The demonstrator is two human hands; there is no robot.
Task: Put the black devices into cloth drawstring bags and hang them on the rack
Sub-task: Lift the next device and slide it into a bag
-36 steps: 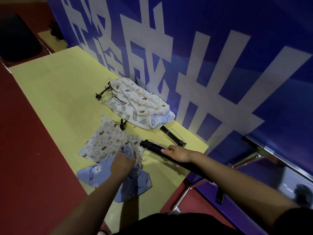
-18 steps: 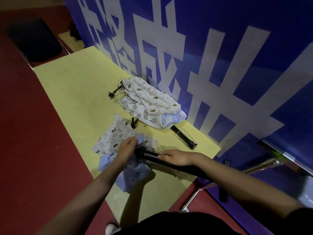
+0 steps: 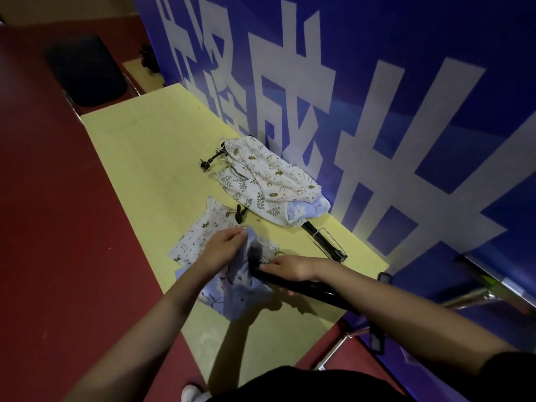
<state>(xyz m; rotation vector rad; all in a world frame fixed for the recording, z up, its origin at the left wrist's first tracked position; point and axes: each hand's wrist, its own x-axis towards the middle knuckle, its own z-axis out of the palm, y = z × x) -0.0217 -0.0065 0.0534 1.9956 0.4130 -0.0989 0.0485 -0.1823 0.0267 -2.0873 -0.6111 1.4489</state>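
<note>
On the yellow table (image 3: pixel 162 146), the left hand (image 3: pixel 223 250) pinches the blue bag (image 3: pixel 237 294) mouth open while the right hand (image 3: pixel 293 268) grips the black device (image 3: pixel 304 288), tip seemingly inside the mouth; next, push deeper

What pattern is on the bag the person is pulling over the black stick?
The bag is light blue with small dark and white sprigs, seen in the head view.

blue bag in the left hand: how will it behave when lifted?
Blue bag: probably floppy, since it bunches and folds where the left hand grips it. Likely light, thin cloth. Its mouth may sag shut around the black device unless held open.
</note>
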